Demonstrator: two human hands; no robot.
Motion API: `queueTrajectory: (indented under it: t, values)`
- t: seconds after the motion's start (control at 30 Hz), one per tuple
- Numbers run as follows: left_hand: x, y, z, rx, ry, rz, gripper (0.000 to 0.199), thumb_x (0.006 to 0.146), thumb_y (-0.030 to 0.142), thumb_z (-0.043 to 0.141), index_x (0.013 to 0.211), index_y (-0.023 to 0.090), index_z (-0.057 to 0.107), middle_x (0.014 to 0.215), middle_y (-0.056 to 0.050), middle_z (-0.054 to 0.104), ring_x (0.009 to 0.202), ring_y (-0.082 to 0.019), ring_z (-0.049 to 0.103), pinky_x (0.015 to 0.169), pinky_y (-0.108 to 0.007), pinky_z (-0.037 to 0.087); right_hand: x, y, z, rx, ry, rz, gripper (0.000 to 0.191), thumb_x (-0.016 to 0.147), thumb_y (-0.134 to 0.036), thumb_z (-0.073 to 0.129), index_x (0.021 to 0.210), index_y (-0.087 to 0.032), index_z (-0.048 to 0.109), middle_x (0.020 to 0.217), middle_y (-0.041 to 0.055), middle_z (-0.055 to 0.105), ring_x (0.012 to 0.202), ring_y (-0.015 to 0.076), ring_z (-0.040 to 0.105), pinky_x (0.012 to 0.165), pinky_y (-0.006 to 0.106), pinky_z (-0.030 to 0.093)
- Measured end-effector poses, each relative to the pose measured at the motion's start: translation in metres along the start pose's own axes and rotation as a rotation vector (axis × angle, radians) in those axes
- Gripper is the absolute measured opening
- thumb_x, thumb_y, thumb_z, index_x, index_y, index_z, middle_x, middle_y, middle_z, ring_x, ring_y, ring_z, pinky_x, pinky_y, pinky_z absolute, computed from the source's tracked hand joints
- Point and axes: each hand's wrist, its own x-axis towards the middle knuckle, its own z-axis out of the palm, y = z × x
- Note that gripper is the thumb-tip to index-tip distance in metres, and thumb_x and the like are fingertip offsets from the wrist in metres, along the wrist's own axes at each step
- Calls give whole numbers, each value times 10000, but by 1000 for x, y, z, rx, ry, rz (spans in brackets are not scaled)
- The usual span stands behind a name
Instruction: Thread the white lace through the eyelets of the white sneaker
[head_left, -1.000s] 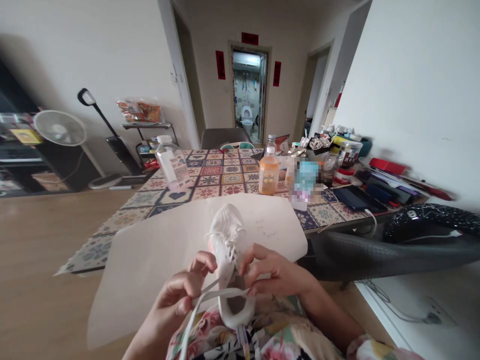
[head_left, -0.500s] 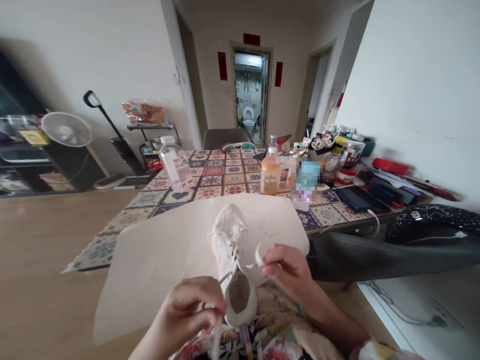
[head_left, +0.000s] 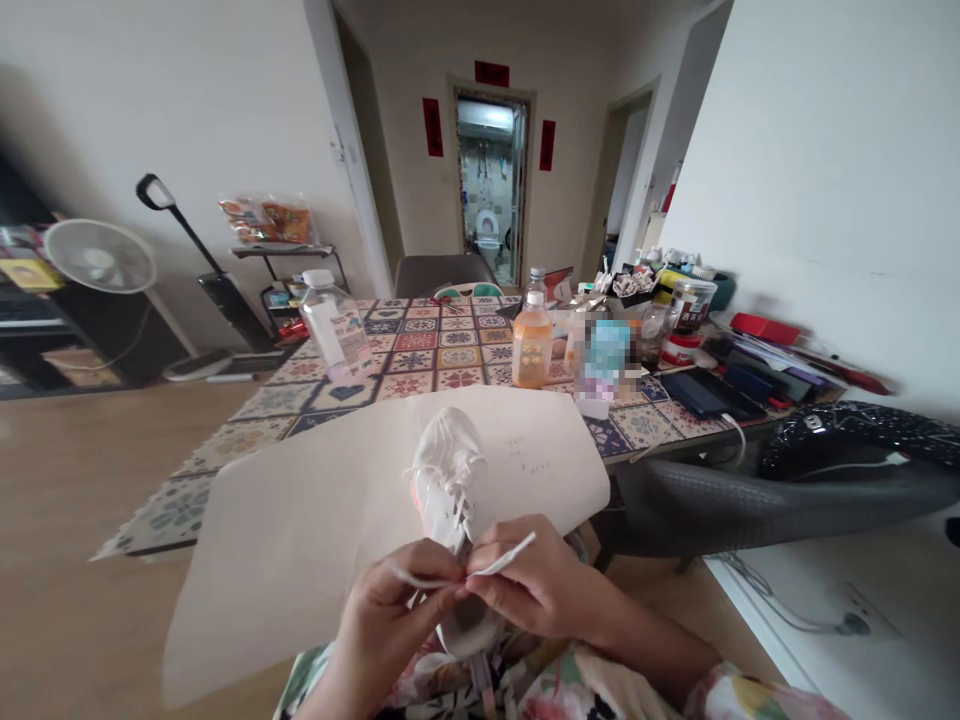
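Observation:
A white sneaker [head_left: 448,465] points away from me, its toe on a large white sheet of paper [head_left: 300,510] and its heel close to my lap. Above the shoe's opening, my left hand [head_left: 405,590] and my right hand [head_left: 525,580] meet with fingertips together. Both pinch the white shoelace [head_left: 512,554], whose one end sticks out over the right hand while another stretch crosses the left fingers. How the lace runs between the fingertips is hidden. The hands cover much of the shoe's tongue and opening.
The patterned tablecloth [head_left: 416,340] carries a clear bottle [head_left: 334,325] at left and an orange drink bottle [head_left: 532,345] near the middle. A phone-like dark tablet [head_left: 709,394], jars and papers crowd the right side. A grey chair [head_left: 690,510] stands at right.
My hands were apart on either side of the shoe, each with a lace end. They have come together over its opening. The view has shifted slightly.

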Motion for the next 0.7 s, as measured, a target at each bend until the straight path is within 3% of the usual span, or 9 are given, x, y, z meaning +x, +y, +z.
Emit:
queueTrajectory:
  t: [0.1, 0.27, 0.47, 0.6, 0.7]
  values:
    - [0, 1, -1, 83, -101, 10, 94, 797, 188, 719, 707, 186, 690, 623, -14, 688, 547, -132, 625, 520, -188, 493, -4, 0, 3, 49, 113, 59, 307, 1039, -349, 408, 882, -184, 614, 792, 62, 682, 737, 164, 636, 692, 256, 505]
    - [-4, 3, -2, 138, -180, -27, 114, 858, 190, 641, 748, 192, 669, 679, -18, 666, 612, -141, 620, 558, -202, 481, -6, 3, 8, 30, 249, 288, 228, 966, -366, 559, 817, -194, 577, 671, -11, 599, 571, 118, 545, 549, 201, 436]
    - [0, 6, -4, 166, -58, 104, 131, 845, 157, 653, 725, 202, 623, 673, -5, 622, 616, -136, 592, 583, -210, 479, 0, 0, 3, 16, 41, 103, 123, 932, -234, 512, 952, -176, 619, 921, 83, 668, 848, 177, 631, 764, 268, 511]
    - [-1, 3, -4, 136, -38, 88, 105, 854, 157, 640, 768, 215, 623, 706, -1, 641, 645, -137, 612, 604, -205, 496, 1, 1, 5, -49, 31, 61, 123, 805, -117, 526, 869, -192, 599, 943, 79, 673, 858, 188, 628, 774, 277, 508]
    - [-3, 2, -3, 69, 23, 24, 91, 855, 184, 647, 770, 216, 639, 715, -8, 674, 667, -146, 642, 616, -205, 522, 0, 5, 7, -102, 60, 28, 130, 851, -141, 547, 964, -200, 571, 935, 75, 671, 857, 192, 627, 759, 276, 505]
